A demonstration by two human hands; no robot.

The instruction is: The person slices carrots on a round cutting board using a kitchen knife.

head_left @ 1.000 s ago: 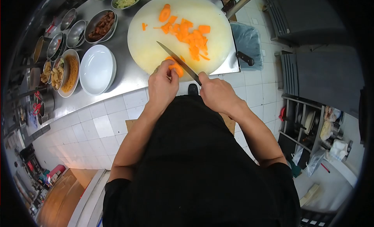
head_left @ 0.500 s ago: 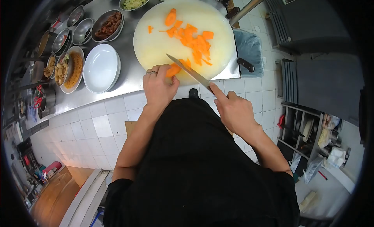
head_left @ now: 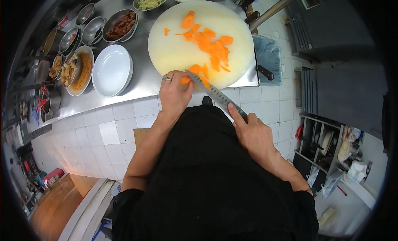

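My left hand [head_left: 175, 94] is closed on a piece of carrot [head_left: 185, 80] at the near edge of the round white cutting board [head_left: 166, 54]. My right hand [head_left: 253, 131] grips a kitchen knife [head_left: 213, 92], its forefinger laid along the blade. The knife points up and left, its tip beside my left fingertips and the carrot. Cut carrot slices [head_left: 213, 46] lie in a loose heap on the board, with one thicker carrot end [head_left: 188, 20] farther back. My fingers partly hide the held carrot.
Left of the board stand stacked white plates [head_left: 111, 71], a bowl of brown meat [head_left: 121, 27] and several metal bowls. A bowl of shredded greens [head_left: 150, 1] is behind. Another knife [head_left: 265, 72] juts past the table's right edge, above a lined bin [head_left: 268, 54].
The knife blade has turned to show its dimpled face, and its handle has come lower. My left hand stays at the carrot. The whole view has shifted slightly.
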